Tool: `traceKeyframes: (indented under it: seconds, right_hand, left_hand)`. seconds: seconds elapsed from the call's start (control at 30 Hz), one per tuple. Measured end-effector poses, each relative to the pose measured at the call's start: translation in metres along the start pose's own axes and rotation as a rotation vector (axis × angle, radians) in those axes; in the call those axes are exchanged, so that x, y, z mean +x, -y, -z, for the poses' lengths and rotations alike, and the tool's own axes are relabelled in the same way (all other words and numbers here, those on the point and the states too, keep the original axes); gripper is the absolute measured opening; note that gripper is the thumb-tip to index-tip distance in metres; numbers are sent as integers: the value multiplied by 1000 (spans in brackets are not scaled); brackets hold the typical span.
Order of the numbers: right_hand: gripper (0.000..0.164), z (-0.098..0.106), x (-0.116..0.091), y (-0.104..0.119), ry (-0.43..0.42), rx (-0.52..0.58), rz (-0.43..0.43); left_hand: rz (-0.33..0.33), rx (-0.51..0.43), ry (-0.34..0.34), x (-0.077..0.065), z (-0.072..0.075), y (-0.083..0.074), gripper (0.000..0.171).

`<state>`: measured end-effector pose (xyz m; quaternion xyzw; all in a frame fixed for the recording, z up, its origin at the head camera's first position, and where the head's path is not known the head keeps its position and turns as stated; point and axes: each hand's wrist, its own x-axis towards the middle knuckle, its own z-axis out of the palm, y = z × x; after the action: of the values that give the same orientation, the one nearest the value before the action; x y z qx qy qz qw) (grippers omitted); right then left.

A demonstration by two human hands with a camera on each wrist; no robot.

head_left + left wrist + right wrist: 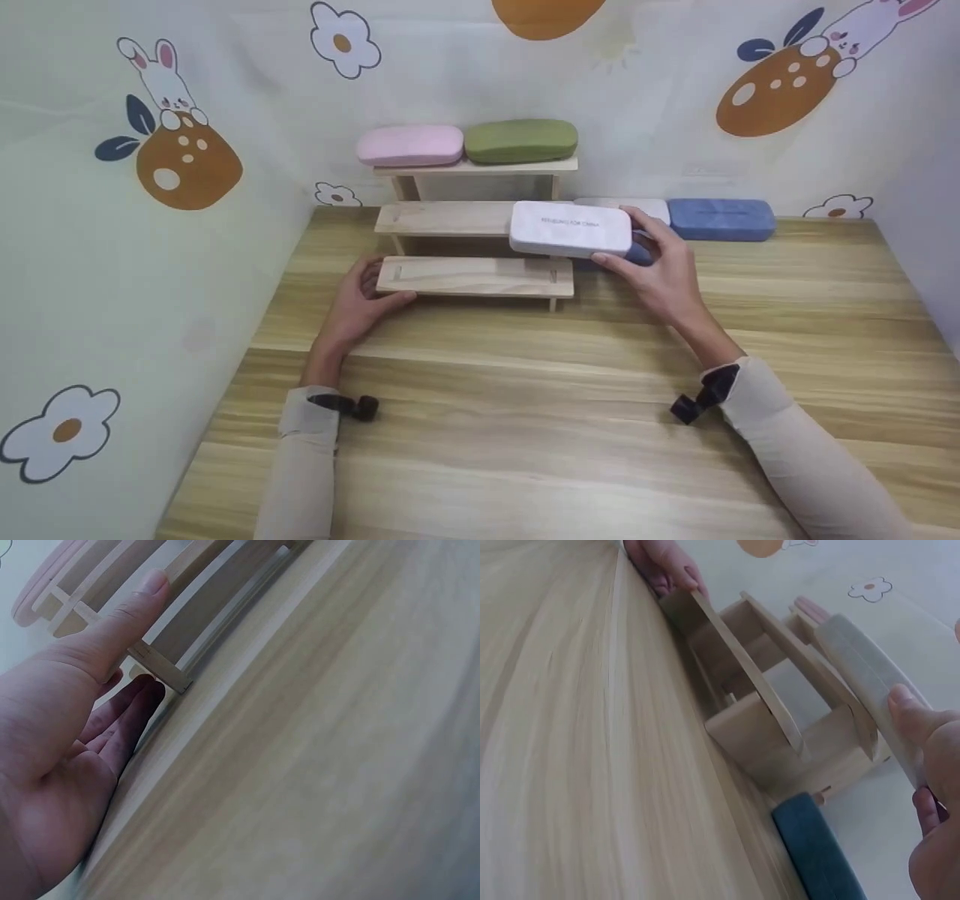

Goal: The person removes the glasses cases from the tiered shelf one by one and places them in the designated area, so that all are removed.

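Observation:
My right hand (664, 271) holds a white glasses case (570, 229) by its right end, thumb at the front and fingers behind. The case has small dark lettering and overlaps the right part of the middle step of a three-tier wooden display stand (472, 276). In the right wrist view the case (870, 667) lies along that step's edge. My left hand (361, 300) grips the left end of the stand's lowest step, with its thumb along the front edge. A pink glasses case (411, 145) and a green glasses case (521, 141) sit side by side on the top step.
Right of the stand, a blue glasses case (721, 220) and a whitish case (656, 208) rest on the table by the back wall. A dark blue-teal case (817, 847), mostly behind my right hand in the head view, lies by the stand's right side. Patterned walls border the wooden table (480, 420).

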<state>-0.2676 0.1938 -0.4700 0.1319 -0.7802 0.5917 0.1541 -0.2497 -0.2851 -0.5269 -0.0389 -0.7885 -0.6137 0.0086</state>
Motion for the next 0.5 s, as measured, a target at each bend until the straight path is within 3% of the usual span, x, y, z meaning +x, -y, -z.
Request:
traceKeyframes:
  seconds: [0.5]
  right_hand:
    - [79,47,-3,-11,-58,-27,-25]
  left_hand:
    - [-1,5,-12,-1,-1,0,96]
